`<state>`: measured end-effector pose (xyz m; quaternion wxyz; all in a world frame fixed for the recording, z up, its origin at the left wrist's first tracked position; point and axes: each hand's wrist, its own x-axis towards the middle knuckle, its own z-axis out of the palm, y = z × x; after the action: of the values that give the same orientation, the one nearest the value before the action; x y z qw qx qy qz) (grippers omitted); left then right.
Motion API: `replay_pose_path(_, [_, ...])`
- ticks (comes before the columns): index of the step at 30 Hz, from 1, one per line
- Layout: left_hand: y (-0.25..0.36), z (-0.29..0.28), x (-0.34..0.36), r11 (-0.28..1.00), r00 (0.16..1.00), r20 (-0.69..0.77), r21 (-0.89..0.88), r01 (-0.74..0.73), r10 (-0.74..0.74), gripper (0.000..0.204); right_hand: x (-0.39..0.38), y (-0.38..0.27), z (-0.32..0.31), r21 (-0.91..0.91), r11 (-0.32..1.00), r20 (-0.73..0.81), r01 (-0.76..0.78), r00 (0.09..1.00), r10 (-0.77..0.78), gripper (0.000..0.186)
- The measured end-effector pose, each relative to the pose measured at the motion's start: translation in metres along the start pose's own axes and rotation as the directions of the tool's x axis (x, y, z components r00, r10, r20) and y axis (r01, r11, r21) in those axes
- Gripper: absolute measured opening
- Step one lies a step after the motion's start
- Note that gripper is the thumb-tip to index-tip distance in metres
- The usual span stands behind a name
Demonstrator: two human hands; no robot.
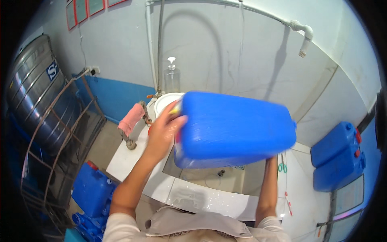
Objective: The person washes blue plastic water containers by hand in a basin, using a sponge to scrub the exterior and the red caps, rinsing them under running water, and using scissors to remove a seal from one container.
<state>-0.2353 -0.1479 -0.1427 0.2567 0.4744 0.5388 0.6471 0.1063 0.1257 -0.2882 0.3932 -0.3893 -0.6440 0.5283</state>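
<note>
Head view: a blue jerrycan (238,129) is held on its side above the sink (209,179) set in the white worktop (129,155). Its left end is gripped by the left hand (163,131). The right hand is hidden beneath; its state cannot be told.

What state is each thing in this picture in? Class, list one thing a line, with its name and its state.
Blue jerrycan: held on its side above the sink, blurred.
Left hand: pressed on the jerrycan's end.
Right hand: hidden under the jerrycan.
Sink: wet, drain uncovered.
Pump bottle: upright, clear.
Two blue jerrycans: stacked, red caps on.
Pink cloth: draped over a pipe.
</note>
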Motion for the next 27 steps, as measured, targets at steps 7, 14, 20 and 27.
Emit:
replay_pose_path(7, [0.013,0.109,0.056,0.951,0.846,0.437,-0.085,-0.299,0.305,0.044,-0.074,0.101,0.055,0.261,0.964,-0.037,-0.039,0.998,0.05,0.045])
replay_pose_path(14, [-0.229,-0.056,0.082,0.978,0.775,-0.602,-0.179,0.107,-0.195,0.03,-0.062,0.1,0.119,-0.781,0.599,0.028,0.175,0.969,-0.246,0.049])
replay_pose_path(20, [-0.275,-0.076,0.076,0.736,0.699,-0.396,-0.618,0.276,-0.595,0.026,-0.057,0.155,0.102,0.732,0.671,-0.128,0.123,0.991,-0.042,0.046])
replay_pose_path(27, [-0.251,-0.127,0.106,0.708,0.714,-0.438,-0.697,0.114,-0.546,0.026,-0.055,0.17,0.102,0.857,0.504,-0.08,0.105,0.994,-0.072,0.047])
